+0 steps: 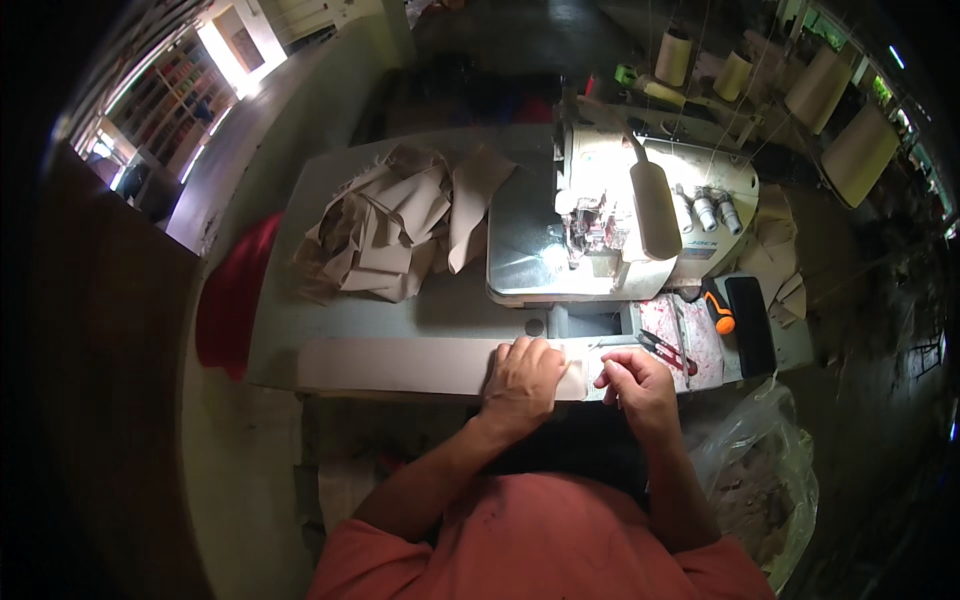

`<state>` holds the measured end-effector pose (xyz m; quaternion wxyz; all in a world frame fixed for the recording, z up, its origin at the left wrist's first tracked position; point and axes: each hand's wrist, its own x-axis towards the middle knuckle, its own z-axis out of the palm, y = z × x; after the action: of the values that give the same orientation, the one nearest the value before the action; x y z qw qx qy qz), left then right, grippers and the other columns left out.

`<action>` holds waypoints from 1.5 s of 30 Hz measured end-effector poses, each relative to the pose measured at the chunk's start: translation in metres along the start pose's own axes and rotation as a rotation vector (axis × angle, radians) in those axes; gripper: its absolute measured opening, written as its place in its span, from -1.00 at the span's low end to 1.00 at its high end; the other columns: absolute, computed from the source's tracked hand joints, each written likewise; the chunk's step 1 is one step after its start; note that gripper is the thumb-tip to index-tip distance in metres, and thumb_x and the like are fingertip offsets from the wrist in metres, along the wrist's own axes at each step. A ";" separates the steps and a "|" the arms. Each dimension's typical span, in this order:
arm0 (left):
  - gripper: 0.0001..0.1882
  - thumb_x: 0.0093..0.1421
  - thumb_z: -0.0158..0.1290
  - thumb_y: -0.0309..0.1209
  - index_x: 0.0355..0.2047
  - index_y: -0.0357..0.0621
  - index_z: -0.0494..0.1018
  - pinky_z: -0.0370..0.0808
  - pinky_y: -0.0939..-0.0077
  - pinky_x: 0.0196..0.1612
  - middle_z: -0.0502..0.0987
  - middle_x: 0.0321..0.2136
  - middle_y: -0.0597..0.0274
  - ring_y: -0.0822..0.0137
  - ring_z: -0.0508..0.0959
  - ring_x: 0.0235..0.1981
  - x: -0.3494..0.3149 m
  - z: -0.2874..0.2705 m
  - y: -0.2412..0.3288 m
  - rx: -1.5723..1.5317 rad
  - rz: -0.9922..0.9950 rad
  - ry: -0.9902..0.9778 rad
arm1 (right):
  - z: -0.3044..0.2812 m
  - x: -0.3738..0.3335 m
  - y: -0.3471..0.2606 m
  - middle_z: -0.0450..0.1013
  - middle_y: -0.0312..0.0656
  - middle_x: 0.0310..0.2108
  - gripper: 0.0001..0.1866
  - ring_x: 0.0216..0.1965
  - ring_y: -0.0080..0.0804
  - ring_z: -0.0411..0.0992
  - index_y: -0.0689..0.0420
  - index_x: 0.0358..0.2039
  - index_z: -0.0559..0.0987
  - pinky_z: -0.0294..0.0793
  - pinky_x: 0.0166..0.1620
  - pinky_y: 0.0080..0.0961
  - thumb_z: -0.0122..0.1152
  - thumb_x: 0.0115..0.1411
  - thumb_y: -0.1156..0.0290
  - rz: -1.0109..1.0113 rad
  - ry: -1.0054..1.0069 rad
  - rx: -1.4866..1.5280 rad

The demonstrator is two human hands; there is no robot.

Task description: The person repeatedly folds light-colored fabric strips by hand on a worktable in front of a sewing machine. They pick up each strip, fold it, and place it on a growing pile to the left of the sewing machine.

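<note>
A long pale beige fabric strip (400, 364) lies along the near edge of the sewing table. My left hand (524, 380) bears down on it near its right end, fingers bent and closed on the cloth, fingertips partly hidden. Just right of that end, my right hand (640, 388) is closed in a pinch, thumb against fingers. Whatever it pinches is too small to make out. Red-handled thread snips (668, 352) lie just beyond the right hand. The lit sewing machine (610, 215) stands behind both hands.
Crumpled beige fabric pieces (385, 225) are heaped at the table's left. A dark phone (750, 325) and an orange-and-black tool (718, 310) lie at the right. A clear plastic bag (765, 480) hangs beside the near right edge. Thread cones (860, 155) stand behind.
</note>
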<state>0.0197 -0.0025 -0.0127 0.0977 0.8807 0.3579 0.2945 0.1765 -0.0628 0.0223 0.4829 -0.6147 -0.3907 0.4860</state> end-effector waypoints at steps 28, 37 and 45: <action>-0.62 0.13 -0.21 -0.23 -0.15 -0.28 0.22 0.24 0.27 -0.04 0.31 -0.16 0.09 0.21 0.30 -0.09 -0.069 -0.051 -0.046 -2.171 -0.482 0.547 | 0.049 -0.005 -0.055 0.40 -0.20 -0.52 -0.92 -0.52 -0.53 0.38 0.26 -0.42 0.40 0.39 -0.45 -0.65 -0.01 0.03 0.58 -0.196 -0.199 0.367; -0.56 0.15 -0.20 -0.27 -0.02 -0.28 0.14 0.13 0.38 0.04 0.15 0.03 0.05 0.22 0.18 0.04 -0.038 -0.122 -0.077 -1.172 -0.532 0.802 | 0.045 0.000 -0.037 0.41 -0.13 -0.46 -0.81 -0.50 -0.44 0.44 0.26 -0.34 0.37 0.49 -0.51 -0.54 -0.07 0.06 0.43 0.057 -0.151 0.394; -0.28 0.01 -0.05 -0.11 0.03 -0.40 0.01 0.07 0.20 0.05 0.07 0.02 -0.21 -0.09 0.11 0.04 -0.007 -0.066 0.022 0.011 -0.039 -0.030 | 0.046 -0.004 -0.040 0.40 -0.20 -0.44 -0.79 -0.46 -0.57 0.39 0.31 -0.32 0.40 0.45 -0.40 -0.63 -0.07 0.12 0.42 0.018 -0.283 0.458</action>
<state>-0.0108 -0.0258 0.0455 0.1039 0.8783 0.3753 0.2773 0.1304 -0.0477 0.0590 0.5458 -0.4189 -0.3287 0.6469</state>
